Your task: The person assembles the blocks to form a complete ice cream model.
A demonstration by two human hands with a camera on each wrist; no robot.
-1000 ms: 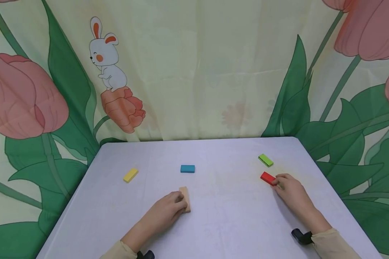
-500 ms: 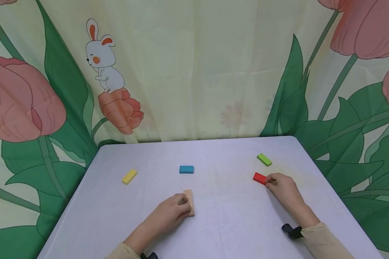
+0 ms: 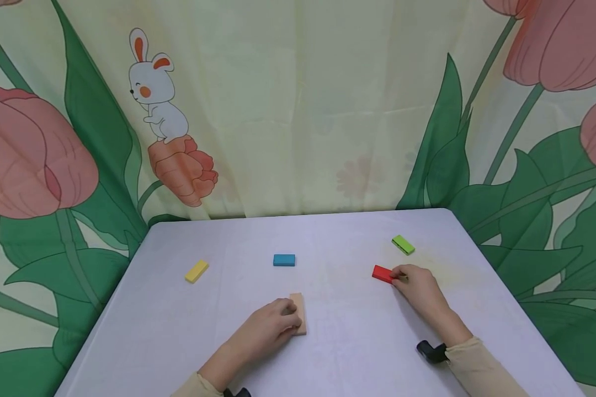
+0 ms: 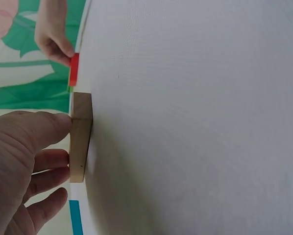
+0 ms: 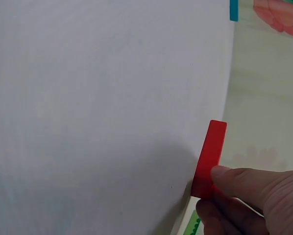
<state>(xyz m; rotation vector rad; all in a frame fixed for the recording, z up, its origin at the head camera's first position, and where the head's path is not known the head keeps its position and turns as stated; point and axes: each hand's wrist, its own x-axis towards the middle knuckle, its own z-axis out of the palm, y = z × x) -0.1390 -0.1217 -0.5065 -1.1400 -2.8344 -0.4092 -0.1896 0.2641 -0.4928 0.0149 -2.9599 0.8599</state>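
The left hand pinches the wooden block; at that block's two o'clock, the right hand grips the red block near one end — an off-centre hold that could let it swivel.

front block before middle block | right block left-front of rear block, perhaps above table

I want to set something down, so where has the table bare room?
Free: the table between the blue block and red block, and nearer, between the wooden block and right hand. Crowded: around the right hand, red block and green block; around the left hand and wooden block.
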